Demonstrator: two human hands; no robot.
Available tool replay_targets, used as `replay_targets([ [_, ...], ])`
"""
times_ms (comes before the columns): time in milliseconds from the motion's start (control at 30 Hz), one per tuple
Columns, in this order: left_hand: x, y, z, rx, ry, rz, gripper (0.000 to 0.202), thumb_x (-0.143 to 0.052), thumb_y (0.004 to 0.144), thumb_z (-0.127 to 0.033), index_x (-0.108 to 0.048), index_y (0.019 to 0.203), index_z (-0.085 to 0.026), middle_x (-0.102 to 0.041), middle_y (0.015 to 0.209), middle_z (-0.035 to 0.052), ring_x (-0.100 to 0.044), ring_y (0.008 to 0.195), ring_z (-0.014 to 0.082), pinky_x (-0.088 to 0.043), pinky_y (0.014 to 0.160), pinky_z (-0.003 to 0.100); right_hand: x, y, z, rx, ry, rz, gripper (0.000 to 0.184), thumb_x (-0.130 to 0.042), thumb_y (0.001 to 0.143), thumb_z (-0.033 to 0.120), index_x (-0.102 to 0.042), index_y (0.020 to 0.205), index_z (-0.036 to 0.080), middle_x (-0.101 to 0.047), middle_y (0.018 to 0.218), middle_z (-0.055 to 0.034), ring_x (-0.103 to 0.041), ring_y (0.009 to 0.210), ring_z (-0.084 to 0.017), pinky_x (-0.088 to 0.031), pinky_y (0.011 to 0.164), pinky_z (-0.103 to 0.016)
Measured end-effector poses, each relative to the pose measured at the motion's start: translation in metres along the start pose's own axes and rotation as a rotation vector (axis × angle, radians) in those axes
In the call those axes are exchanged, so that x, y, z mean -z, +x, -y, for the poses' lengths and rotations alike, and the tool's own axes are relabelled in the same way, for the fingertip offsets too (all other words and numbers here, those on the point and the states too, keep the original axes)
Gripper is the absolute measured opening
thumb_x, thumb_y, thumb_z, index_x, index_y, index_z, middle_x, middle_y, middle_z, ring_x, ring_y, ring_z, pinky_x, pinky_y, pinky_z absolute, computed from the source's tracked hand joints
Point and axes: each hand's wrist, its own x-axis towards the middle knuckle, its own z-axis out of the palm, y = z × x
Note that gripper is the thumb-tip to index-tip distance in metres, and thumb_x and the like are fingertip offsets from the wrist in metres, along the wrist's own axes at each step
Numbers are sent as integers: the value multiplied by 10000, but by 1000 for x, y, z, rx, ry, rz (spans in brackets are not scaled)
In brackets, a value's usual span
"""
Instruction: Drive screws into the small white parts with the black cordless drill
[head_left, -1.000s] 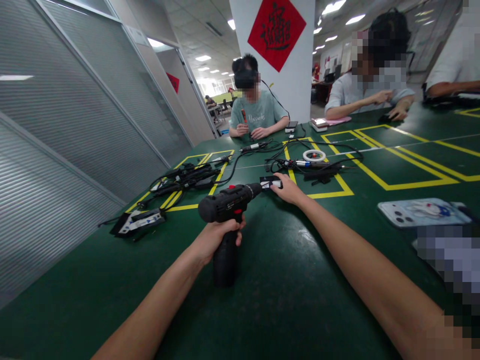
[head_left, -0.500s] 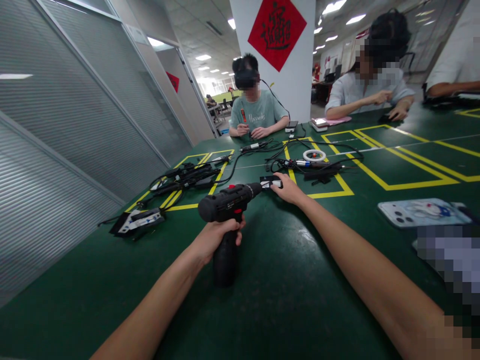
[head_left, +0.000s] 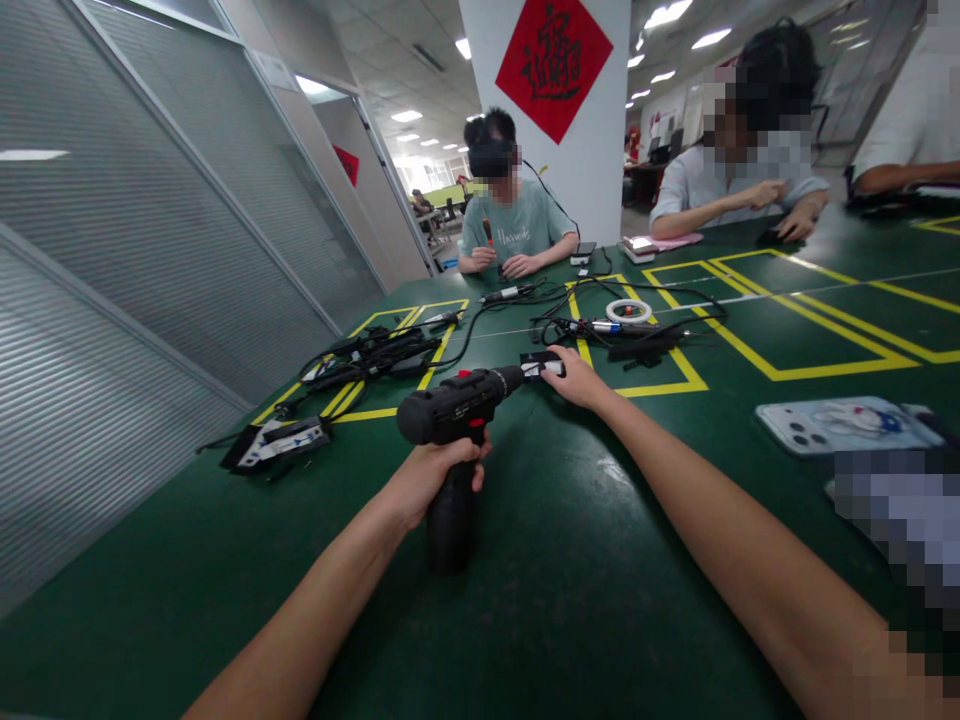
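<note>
One steady line, two firm holds

The left hand (head_left: 442,478) is closed around the grip of the black drill (head_left: 454,408), thumb across the back and fingertips showing on the far side; what its forefinger does is hidden. The drill stands nearly upright, its chuck (head_left: 505,381) pointing ahead and to the right. Whether its base rests on the green table (head_left: 570,590) I cannot tell.

Just beyond the drill's nose lies a small black-and-white piece (head_left: 534,357). The right hand (head_left: 579,380), only slightly open, has thumb and fingers closed over the end of it farther from the drill. Whether the drill's tip touches the piece or stops short is too small to tell.

To do this well, I would settle the tip squarely before pressing, hold the drill's body in line with its target, and push straight along that line rather than from the wrist. Slow speed and light, even pressure should suit so small a piece. The right fingertips are best held to the side, out of the tip's path, in case it slips.

The cable heap (head_left: 375,352) left of the drill and the white ring (head_left: 628,312) beyond it to the right look clear of the work.
</note>
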Motion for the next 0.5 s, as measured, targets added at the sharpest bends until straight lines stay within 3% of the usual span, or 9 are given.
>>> replay_targets([
  [500,1,0,1,-7,-11,28,204,-594,734,-203,-598,926,-136,-564,800,13,-543,530,103,-427,554,256,1,-1,0,17,1,-10,522,-550,862,367,-463,1337,169,-511,1269,-131,-511,1184,-242,-385,1041,-380],
])
